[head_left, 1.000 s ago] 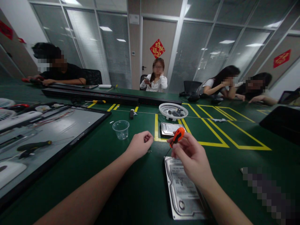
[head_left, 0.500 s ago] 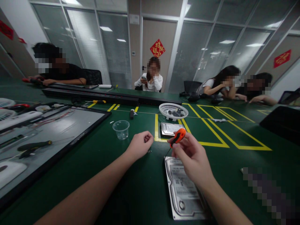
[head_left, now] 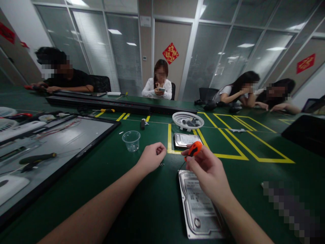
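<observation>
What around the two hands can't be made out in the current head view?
All in the head view:
Left hand: curled fingers hide whether it holds anything.
Orange-and-black screwdriver: tip too small and dark to tell if it touches anything.
Nearer silver rectangular hard drive: the right hand covers its upper right part.
Small shiny metal pieces: too small to count.

The head view looks forward and down across the near table [head_left: 152,206] toward a door [head_left: 162,37]. Its dim edges look possibly stretched.
</observation>
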`<state>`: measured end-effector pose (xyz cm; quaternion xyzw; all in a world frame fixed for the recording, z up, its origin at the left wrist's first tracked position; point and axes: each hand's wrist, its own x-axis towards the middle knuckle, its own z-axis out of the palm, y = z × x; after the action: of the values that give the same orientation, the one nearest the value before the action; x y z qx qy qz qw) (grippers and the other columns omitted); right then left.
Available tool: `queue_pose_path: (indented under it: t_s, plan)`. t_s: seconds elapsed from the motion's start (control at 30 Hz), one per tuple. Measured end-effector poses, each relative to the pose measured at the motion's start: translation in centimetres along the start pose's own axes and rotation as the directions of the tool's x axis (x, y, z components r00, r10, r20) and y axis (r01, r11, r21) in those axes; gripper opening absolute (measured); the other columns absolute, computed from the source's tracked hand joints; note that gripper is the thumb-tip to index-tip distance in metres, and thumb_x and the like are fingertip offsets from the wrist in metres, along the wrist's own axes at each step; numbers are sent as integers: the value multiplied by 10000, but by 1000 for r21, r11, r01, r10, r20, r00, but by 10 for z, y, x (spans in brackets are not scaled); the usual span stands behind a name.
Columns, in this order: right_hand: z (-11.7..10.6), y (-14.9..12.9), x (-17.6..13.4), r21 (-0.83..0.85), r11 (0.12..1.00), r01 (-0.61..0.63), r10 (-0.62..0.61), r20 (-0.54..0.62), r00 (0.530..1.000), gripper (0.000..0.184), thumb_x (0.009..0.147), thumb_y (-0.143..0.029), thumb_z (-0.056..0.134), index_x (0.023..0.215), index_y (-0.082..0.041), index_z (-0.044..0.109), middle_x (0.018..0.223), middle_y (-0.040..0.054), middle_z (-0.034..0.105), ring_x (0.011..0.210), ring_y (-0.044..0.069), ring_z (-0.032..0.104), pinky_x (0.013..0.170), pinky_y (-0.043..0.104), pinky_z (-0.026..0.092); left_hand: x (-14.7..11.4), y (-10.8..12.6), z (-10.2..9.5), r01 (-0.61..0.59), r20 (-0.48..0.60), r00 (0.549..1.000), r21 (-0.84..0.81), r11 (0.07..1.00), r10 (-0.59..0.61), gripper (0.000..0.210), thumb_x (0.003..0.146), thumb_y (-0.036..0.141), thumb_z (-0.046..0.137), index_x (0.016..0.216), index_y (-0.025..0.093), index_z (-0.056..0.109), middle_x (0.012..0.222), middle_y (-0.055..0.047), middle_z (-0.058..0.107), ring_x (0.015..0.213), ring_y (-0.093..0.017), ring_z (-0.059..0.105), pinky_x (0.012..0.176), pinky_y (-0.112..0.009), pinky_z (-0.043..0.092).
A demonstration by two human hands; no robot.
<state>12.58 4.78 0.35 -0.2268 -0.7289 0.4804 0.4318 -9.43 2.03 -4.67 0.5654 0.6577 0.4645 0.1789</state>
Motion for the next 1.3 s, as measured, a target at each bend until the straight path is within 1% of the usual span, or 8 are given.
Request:
queue_pose_path:
  t_s: [0.17, 0.4, 0.6, 0.73, 0.87, 1.1, 1.23, 1.3]
  plan:
    - [2, 5, 2, -25, 999, -32, 30, -58, 998, 154, 913, -279, 729, 991, -198, 624, 776, 8, 626, 646, 154, 572, 635, 326, 469, 0, 4, -1, -1, -6, 1000, 23, 1000, 2, 182, 893, 313, 590, 824, 179, 692, 750, -10, 673, 706, -163, 618, 642, -272, 445]
    - [4, 3, 2, 62, 998, -8, 10, -42, 999, 232, 920, -231, 719, 1120, -240, 600, 738, -33, 601, 619, 142, 584, 609, 307, 485, 2, 2, 0, 0, -1, 1000, 19, 1000, 0, 183, 893, 318, 590, 832, 181, 694, 753, -8, 678, 708, -164, 625, 643, -275, 452]
    - [3, 2, 0, 70, 997, 11, -10, -11, 1000, 166, 973, -246, 630, 1138, -229, 618, 943, 35, 696, 646, 139, 623, 609, 308, 501, 2, -2, 2, 4, -4, 1000, 15, 1000, -4, 188, 896, 329, 586, 845, 185, 697, 769, -15, 690, 721, -172, 638, 650, -283, 461]
    - [3, 5, 2, -4, 1000, -17, 17, -37, 999, 165, 926, -255, 710, 1048, -209, 609, 782, 3, 657, 606, 141, 590, 578, 301, 471, 1, 0, 1, 3, 0, 1000, 16, 1000, -3, 192, 896, 329, 586, 839, 182, 696, 772, -19, 689, 723, -173, 636, 654, -284, 461]
    - [3, 4, 1, 50, 999, -11, 12, -35, 999, 225, 922, -244, 720, 1107, -228, 594, 736, -31, 605, 624, 144, 597, 617, 309, 497, 1, 0, 1, 1, 0, 1000, 20, 1000, -1, 194, 897, 332, 587, 831, 182, 691, 759, -17, 682, 710, -171, 629, 641, -280, 452]
    - [2, 4, 1, 119, 993, 9, -8, -9, 1000, 220, 982, -230, 619, 1199, -253, 588, 944, 18, 670, 652, 127, 612, 620, 300, 508, 3, -2, 1, 1, -1, 1000, 14, 1000, -1, 189, 897, 330, 588, 838, 186, 695, 768, -16, 689, 717, -172, 634, 645, -279, 455]
    - [1, 5, 2, 13, 1000, -7, 7, -32, 999, 174, 937, -247, 696, 1086, -217, 611, 776, -8, 627, 619, 143, 590, 591, 303, 488, 2, -2, 1, -15, -2, 1000, 25, 1000, 15, 189, 900, 326, 584, 835, 185, 694, 763, -14, 687, 710, -168, 628, 645, -279, 449]
    - [1, 4, 2, 5, 1000, -10, 10, -35, 999, 188, 926, -251, 711, 1082, -211, 613, 757, -9, 626, 618, 151, 594, 600, 313, 497, 2, -3, 2, -18, -4, 1000, 25, 1000, 18, 188, 901, 325, 584, 837, 186, 693, 765, -14, 688, 717, -169, 632, 652, -280, 452]
